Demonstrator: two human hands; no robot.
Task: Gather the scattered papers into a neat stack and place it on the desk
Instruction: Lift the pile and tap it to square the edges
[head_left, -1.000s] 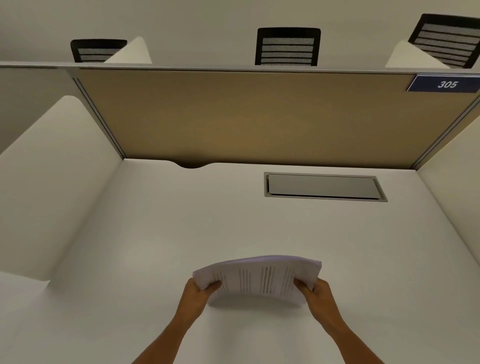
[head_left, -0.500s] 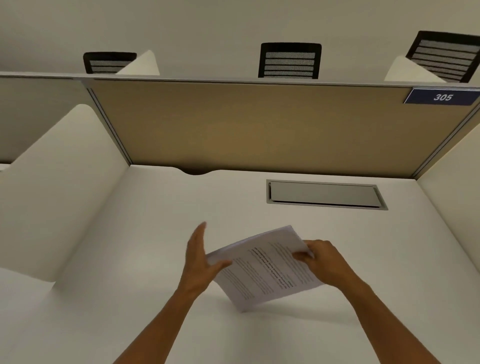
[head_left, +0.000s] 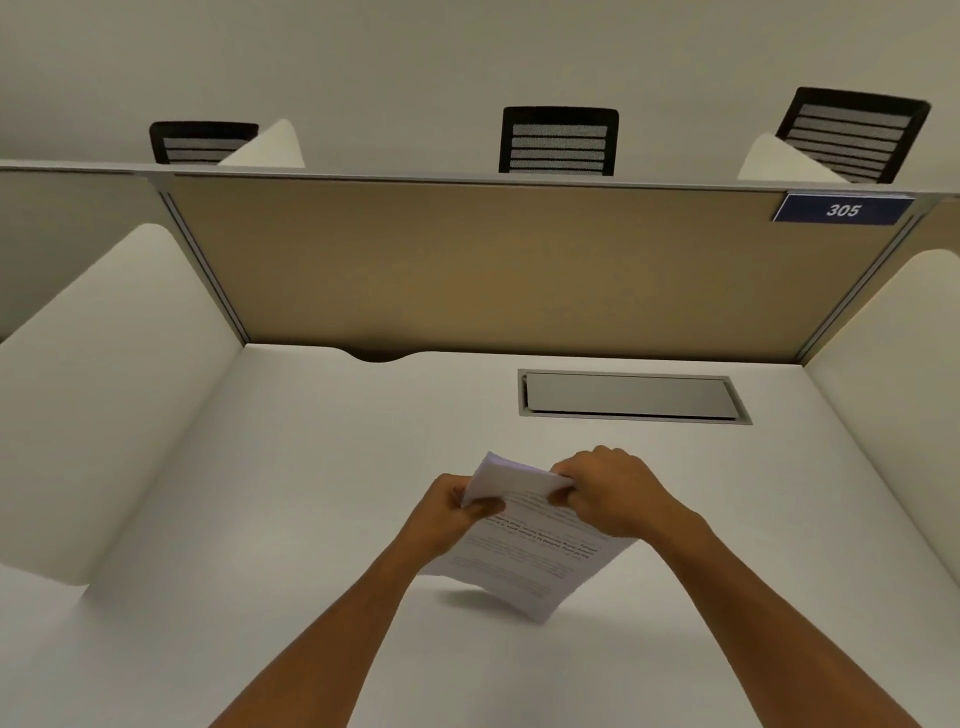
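Papers (head_left: 524, 551) hang in our two hands above the white desk (head_left: 260, 493), gathered into one stack that tilts down toward us, its lowest corner clear of the surface with a shadow beneath it. Our left hand (head_left: 447, 512) grips the stack's left edge near the top, thumb on the printed face and fingers (head_left: 460, 491) curled behind. Our right hand (head_left: 613, 493) is closed on the top right corner, knuckles up. The top edge of the sheets looks slightly fanned between our hands. Farther back, a grey cable hatch (head_left: 631, 397) is set into the desk, well apart from the stack. A tan partition (head_left: 493, 270) closes the back of the booth, with a blue plate (head_left: 841, 209) reading 305 at its upper right.
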